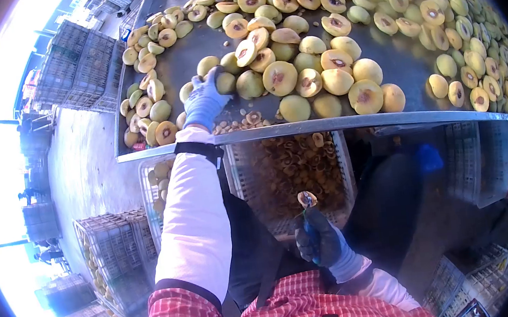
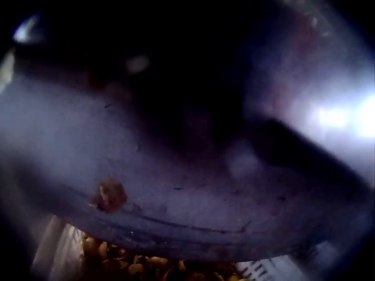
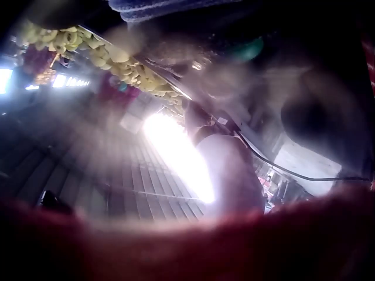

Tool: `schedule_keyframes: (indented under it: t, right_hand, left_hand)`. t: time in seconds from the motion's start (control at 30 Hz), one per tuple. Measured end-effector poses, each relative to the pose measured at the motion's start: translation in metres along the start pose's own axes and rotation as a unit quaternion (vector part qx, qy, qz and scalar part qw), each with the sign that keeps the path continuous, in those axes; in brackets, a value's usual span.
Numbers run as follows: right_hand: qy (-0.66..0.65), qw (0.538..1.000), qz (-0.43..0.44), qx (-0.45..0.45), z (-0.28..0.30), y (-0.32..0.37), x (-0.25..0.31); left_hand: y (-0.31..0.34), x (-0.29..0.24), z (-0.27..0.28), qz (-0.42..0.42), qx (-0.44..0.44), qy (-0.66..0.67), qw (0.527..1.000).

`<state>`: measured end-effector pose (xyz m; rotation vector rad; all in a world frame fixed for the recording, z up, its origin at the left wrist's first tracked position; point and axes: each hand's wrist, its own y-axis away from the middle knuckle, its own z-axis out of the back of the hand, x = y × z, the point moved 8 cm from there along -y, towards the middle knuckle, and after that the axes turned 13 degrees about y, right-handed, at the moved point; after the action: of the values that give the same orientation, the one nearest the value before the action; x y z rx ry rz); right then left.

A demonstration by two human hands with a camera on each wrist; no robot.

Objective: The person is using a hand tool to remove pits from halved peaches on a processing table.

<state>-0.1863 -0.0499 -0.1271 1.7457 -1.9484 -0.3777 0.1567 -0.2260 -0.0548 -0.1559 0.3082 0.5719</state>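
Observation:
In the head view my gloved left hand (image 1: 205, 99) reaches over the metal table's near edge. Its thumb and forefinger lie around a yellow peach half (image 1: 226, 83) at the left of a loose pile. Low before my body, my right hand (image 1: 323, 240), in a dark-palmed glove, grips a slim tool by its blue-green handle (image 1: 313, 236). At the tool's upper end sits a small piece of peach with brown pit (image 1: 307, 199). The left wrist view is dark and shows mostly metal surface; the right wrist view is blurred, with a white sleeve (image 3: 231, 175).
Many peach halves (image 1: 429, 13) cover the metal table (image 1: 404, 61), some cut side up. Below its raised front edge (image 1: 324, 126) stands a crate (image 1: 345, 165) of brown pits and scraps. Another crate (image 1: 147, 187) of peach halves is left of it. Stacked crates (image 1: 112, 245) stand farther left.

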Motion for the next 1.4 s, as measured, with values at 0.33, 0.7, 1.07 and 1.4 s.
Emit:
schedule_keyframes:
  t: [0.33, 0.7, 1.07, 1.4]
  right_hand:
    - [-0.052, 0.976, 0.039, 0.209, -0.080, 0.011, 0.056]
    - [0.577, 0.735, 0.335, -0.122, -0.051, 0.014, 0.062]
    - [-0.010, 0.971, -0.055, 0.233, -0.064, 0.025, -0.011]
    - [-0.181, 0.931, -0.049, 0.312, -0.060, 0.023, -0.006]
  left_hand:
    - [0.171, -0.092, 0.025, 0.044, 0.079, 0.628, 0.773]
    - [0.247, -0.103, -0.001, 0.143, 0.063, 0.718, 0.678]
    - [0.260, -0.112, 0.003, 0.052, 0.100, 0.692, 0.713]
    - [0.282, 0.063, 0.076, 0.134, -0.217, 0.604, 0.755]
